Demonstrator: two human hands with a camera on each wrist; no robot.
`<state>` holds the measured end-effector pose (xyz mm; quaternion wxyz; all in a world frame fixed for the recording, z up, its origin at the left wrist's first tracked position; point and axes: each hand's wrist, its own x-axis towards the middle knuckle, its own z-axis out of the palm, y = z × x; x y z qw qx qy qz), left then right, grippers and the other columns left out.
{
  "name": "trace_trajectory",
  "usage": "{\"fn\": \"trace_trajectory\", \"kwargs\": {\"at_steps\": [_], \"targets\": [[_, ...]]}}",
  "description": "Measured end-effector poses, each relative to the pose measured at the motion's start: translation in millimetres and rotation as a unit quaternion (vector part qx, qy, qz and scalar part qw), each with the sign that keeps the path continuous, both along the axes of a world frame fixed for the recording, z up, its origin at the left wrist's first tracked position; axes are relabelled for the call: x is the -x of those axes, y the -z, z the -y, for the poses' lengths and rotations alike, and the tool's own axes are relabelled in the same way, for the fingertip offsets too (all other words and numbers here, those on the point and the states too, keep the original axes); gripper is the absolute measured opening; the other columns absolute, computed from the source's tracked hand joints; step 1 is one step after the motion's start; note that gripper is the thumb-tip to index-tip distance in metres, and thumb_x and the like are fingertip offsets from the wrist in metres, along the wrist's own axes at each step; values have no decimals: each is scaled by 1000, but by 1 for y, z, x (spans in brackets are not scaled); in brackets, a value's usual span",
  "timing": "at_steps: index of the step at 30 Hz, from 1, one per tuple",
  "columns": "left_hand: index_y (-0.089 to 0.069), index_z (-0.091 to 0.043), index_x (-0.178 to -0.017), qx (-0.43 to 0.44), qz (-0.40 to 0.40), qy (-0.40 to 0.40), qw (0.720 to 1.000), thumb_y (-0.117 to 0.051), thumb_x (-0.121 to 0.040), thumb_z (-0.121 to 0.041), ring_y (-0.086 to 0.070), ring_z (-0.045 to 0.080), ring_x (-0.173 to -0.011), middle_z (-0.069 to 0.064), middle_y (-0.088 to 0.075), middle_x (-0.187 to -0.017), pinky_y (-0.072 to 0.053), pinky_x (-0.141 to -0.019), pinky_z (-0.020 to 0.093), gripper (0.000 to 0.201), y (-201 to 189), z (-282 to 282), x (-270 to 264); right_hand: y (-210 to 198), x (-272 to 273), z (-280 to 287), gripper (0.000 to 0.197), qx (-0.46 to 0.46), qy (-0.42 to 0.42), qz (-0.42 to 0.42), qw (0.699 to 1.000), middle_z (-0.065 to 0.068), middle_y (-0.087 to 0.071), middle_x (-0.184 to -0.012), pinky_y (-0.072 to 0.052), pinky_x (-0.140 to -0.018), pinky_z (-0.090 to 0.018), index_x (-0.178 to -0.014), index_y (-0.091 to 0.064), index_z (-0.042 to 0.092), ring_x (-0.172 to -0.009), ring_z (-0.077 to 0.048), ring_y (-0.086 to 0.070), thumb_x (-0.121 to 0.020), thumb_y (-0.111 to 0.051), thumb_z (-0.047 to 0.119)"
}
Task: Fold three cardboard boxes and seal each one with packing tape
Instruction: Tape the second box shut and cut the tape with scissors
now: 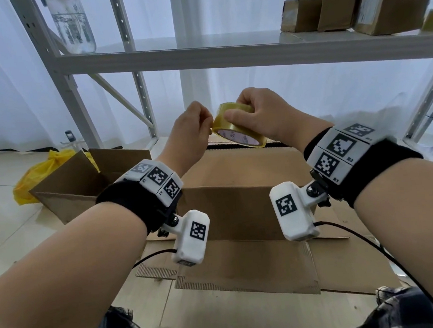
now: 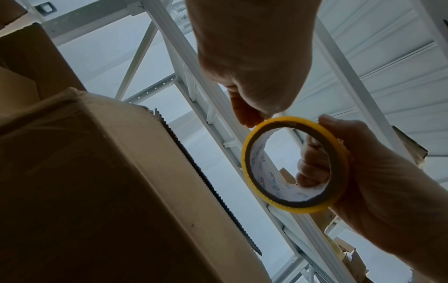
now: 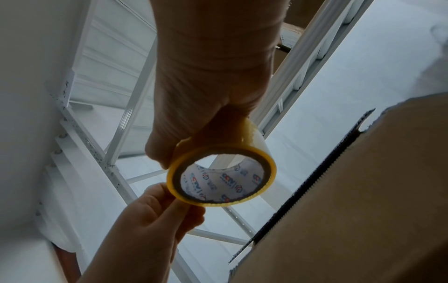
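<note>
One open cardboard box (image 1: 89, 185) stands on the floor left of the folded box; behind it lies one yellow plastic bag (image 1: 37, 177). One folded box (image 1: 241, 187) stands directly below the hands, on one flattened sheet of cardboard (image 1: 272, 271).

One roll of packing tape (image 1: 235, 125) is held in the air above the far edge of the folded box, between the two hands. The left hand (image 1: 190, 134) has its fingers curled, with thumb and forefinger pinching at the left rim of the roll. The right hand (image 1: 263, 115) grips the roll from the right, thumb laid across the outer band and fingers wrapped over the top.

One metal shelving rack (image 1: 227, 55) rises behind the folded box. It carries one clear bottle (image 1: 73, 24) at the left and, at the right, three sealed parcels (image 1: 340, 4) in a row, with part of a further yellowish item at the frame edge.

Only the left wrist view shows the right-hand fingers (image 2: 312, 164) passing through the core of the roll (image 2: 294, 162), and the left hand's (image 2: 254, 57) fingertips meeting the top of the rim. Only the right wrist view shows the printed lettering inside the core of the roll (image 3: 220, 168) and the left hand (image 3: 157, 216) touching the lower rim. Both wrist views show the corrugated edge of the folded box (image 2: 97, 172) (image 3: 363, 201), which the head view largely hides behind the roll.
</note>
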<state>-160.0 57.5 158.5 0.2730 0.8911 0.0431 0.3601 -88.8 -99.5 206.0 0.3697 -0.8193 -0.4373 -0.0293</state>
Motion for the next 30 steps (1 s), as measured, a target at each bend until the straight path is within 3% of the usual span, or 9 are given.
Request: {"fn": "trace_trajectory", "kwargs": {"at_steps": [4, 7, 10, 13, 20, 25, 28, 30], "targets": [[-46, -3, -104, -13, -37, 8, 999, -43, -99, -8, -50, 6, -71, -3, -52, -84, -43, -64, 12, 7, -1, -2, 2, 4, -9, 5, 26, 46, 27, 18, 998, 5, -52, -83, -40, -63, -20, -95, -52, 14, -74, -9, -50, -90, -61, 38], [-48, -6, -103, -6, -74, 23, 997, -45, -99, -11, -54, 9, -74, -4, -55, -83, -45, -66, 13, 7, -7, -3, 3, 9, -12, 7, 26, 50, 51, 22, 997, 5, -52, -84, -39, -65, -22, -96, -52, 15, -76, -11, -50, -89, -63, 38], [-53, -10, -98, 74, -106, 29, 991, -50, -96, -14, -60, 14, -76, 1, -60, -84, -53, -73, 27, 5, -13, -2, 3, 6, -9, 3, 43, 48, 48, 42, 997, 6, -51, -87, -43, -76, -27, -122, -53, 16, -84, -13, -51, -87, -64, 37], [-57, -9, -96, 124, -102, 33, 987, -59, -92, -20, -61, 12, -71, 3, -62, -80, -55, -72, 26, 12, -15, -1, 3, 0, -4, -1, 53, 52, 32, 65, 996, 9, -49, -87, -43, -82, -28, -136, -50, 17, -89, -12, -50, -87, -65, 32], [-60, -8, -113, 109, -122, 7, 987, -66, -89, -25, -62, 8, -71, 5, -66, -89, -48, -64, 14, 30, -17, -12, 6, -1, -2, -4, 48, 88, 8, 59, 994, 4, -55, -102, -49, -91, -34, -136, -51, 19, -93, -13, -53, -90, -61, 25], [-70, -7, -97, 68, -148, 21, 986, -65, -90, -22, -59, 8, -73, 0, -66, -83, -51, -75, 23, 17, -17, -8, 7, 3, -9, -10, 41, 152, 24, 26, 988, 5, -50, -105, -48, -89, -34, -126, -56, 25, -94, -14, -49, -85, -62, 29], [-69, -7, -99, 48, -153, 22, 987, -63, -91, -21, -58, 8, -75, -1, -64, -85, -49, -75, 19, 17, -20, -10, 7, 3, -15, -14, 30, 158, 26, 16, 987, 12, -43, -90, -42, -82, -32, -115, -56, 28, -91, -14, -45, -86, -61, 30], [-68, -7, -99, 41, -147, 22, 988, -62, -91, -21, -57, 9, -77, -1, -64, -87, -47, -75, 18, 17, -20, -13, 7, 3, -17, -17, 23, 144, 27, 13, 989, 18, -36, -77, -38, -78, -33, -108, -55, 29, -79, -9, -43, -86, -61, 30]]}}
